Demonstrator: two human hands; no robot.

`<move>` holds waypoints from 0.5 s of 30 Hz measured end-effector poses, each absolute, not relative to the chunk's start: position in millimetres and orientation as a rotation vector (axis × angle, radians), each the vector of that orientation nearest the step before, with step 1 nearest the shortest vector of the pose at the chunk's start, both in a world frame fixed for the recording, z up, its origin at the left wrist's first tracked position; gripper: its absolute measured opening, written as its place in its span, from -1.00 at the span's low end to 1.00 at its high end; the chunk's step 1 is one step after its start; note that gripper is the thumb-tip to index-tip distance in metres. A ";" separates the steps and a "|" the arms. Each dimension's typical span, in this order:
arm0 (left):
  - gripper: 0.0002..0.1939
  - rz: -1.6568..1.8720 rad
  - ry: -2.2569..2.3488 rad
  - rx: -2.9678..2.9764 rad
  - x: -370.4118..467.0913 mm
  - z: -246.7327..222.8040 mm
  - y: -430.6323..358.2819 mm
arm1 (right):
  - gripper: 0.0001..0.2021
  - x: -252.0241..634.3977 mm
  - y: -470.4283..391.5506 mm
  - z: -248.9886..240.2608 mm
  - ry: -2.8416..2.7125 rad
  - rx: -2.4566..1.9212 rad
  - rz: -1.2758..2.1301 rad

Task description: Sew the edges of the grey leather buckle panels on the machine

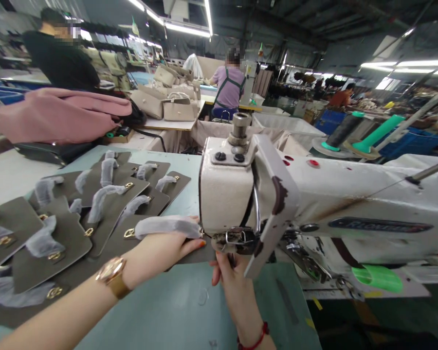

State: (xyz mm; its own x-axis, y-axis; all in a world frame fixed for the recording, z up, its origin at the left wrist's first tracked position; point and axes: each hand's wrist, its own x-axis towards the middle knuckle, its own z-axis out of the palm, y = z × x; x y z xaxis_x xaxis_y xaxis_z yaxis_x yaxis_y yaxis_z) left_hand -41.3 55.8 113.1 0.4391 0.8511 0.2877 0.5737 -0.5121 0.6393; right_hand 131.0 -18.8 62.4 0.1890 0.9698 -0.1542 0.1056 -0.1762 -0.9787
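A grey-brown bag panel (193,255) lies under the head of a white sewing machine (226,189). On it is a handle in whitish wrapping (164,226) with gold metal fittings at its ends. My left hand (173,248) rests flat on this panel, thumb stretched toward the needle area; the handle covers most of its other fingers. Just below the presser-foot area, my right hand (235,282) has its fingers drawn together. Something dark shows between them, too hidden to name. The needle and the panel's edge beneath the machine head are hard to make out.
Several similar panels with wrapped handles (107,199) overlap on the left of the pale green table (160,306). Behind lie pink material (58,114) and beige bags (178,109). Thread cones (379,133) stand right. Two co-workers (229,85) are further back, among others.
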 end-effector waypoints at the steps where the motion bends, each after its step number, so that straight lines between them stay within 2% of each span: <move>1: -0.81 0.746 1.200 2.301 -47.2 104.0 43.5 | -0.52 130.9 -19.0 63.7 -1.077 -1.518 1.125; 2: -0.83 0.716 1.228 2.336 -52.5 93.3 28.8 | -0.53 130.8 -19.1 64.4 -1.077 -1.538 1.123; 4: -0.75 0.914 1.276 2.256 -57.5 68.0 -3.0 | -0.55 130.8 -19.2 64.1 -1.084 -1.574 1.123; 5: -0.81 0.989 1.240 2.121 -55.6 54.6 -17.6 | -0.55 131.0 -19.1 63.3 -1.097 -1.583 1.120; 7: -0.86 1.017 1.143 1.678 -41.8 31.1 -37.9 | -0.54 131.7 -18.4 61.2 -1.150 -1.581 1.096; 9: -0.70 0.982 1.011 1.087 -18.5 17.1 -42.1 | -0.53 132.8 -17.5 58.9 -1.215 -1.574 1.053; 12: -0.60 0.993 0.774 0.575 14.4 16.9 -25.8 | -0.56 134.6 -16.4 56.1 -1.290 -1.583 0.985; 15: -0.60 0.975 0.789 0.619 25.6 28.6 -7.5 | -0.60 135.7 -16.2 53.8 -1.311 -1.594 0.964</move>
State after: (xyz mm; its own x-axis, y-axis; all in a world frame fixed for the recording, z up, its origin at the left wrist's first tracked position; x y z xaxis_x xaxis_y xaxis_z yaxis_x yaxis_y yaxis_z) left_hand 25.6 -7.5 28.6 0.3340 0.8935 -0.3001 -0.4801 0.4353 0.7616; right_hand 135.7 -16.2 53.8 0.1581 0.9861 -0.0510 0.3429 -0.1032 -0.9337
